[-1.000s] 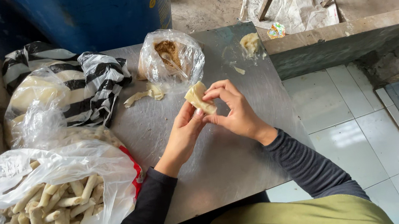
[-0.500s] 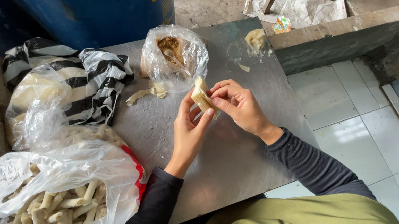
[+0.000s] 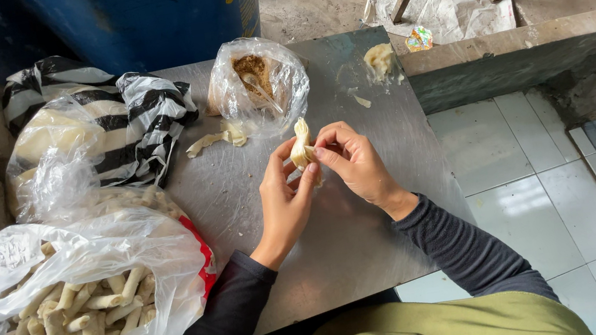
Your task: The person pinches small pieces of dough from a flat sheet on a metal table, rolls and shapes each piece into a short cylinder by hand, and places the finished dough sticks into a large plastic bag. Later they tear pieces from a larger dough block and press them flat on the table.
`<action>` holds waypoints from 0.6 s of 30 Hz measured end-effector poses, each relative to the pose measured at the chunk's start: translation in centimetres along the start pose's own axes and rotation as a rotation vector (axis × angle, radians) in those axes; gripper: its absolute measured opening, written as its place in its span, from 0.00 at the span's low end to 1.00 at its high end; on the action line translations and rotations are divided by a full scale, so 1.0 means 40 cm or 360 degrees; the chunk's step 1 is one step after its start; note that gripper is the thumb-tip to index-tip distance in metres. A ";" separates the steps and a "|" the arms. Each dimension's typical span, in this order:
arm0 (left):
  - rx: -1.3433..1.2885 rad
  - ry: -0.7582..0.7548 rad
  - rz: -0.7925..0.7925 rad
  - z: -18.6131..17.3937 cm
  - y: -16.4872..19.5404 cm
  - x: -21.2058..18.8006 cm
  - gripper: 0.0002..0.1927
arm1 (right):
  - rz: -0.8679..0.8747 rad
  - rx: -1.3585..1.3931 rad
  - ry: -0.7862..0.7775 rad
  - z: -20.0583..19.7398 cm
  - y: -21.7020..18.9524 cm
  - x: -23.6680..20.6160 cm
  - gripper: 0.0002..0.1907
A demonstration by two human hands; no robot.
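At frame centre, above the grey metal tabletop (image 3: 342,262), the left hand (image 3: 284,204) and right hand (image 3: 356,163) both pinch a small pale dough roll (image 3: 302,147), upright, creased, its top end flared and loosely folded.

wrapper (image 3: 302,148): lower part hidden by fingers (image 3: 300,190) | blue drum (image 3: 152,13): cropped at top | bag (image 3: 258,80) contents: perhaps filling

We see a smooth, dull-sheen metal worktop (image 3: 373,258), thin glossy clear plastic bags (image 3: 92,251), matt pale dough wrapper (image 3: 302,149), and glossy floor tiles (image 3: 518,183).
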State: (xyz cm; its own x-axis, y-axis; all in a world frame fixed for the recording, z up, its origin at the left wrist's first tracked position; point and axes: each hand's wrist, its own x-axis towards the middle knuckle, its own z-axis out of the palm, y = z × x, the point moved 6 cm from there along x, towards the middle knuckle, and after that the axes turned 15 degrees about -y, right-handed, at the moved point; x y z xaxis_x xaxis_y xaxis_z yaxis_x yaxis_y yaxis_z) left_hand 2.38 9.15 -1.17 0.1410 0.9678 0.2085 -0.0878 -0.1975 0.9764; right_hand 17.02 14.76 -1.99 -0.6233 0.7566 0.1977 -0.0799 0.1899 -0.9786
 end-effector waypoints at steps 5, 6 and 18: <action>0.0011 0.0159 -0.0167 -0.019 -0.095 -0.005 0.18 | 0.0058 0.0152 -0.0031 0.008 0.025 -0.007 0.03; -0.0172 0.0157 -0.0099 -0.022 -0.111 -0.001 0.17 | 0.0042 0.0278 -0.0002 0.008 0.031 -0.007 0.03; -0.1415 0.0405 -0.0371 -0.058 -0.156 -0.012 0.17 | 0.0152 0.1441 0.0094 -0.036 0.045 0.003 0.07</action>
State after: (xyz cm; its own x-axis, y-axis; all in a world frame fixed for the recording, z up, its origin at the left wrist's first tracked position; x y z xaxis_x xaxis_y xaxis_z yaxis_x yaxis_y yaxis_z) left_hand 0.60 10.28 -7.51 0.0402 0.9935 -0.1067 -0.8170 0.0942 0.5689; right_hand 17.92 16.10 -3.65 -0.6198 0.7794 0.0916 -0.6255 -0.4201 -0.6575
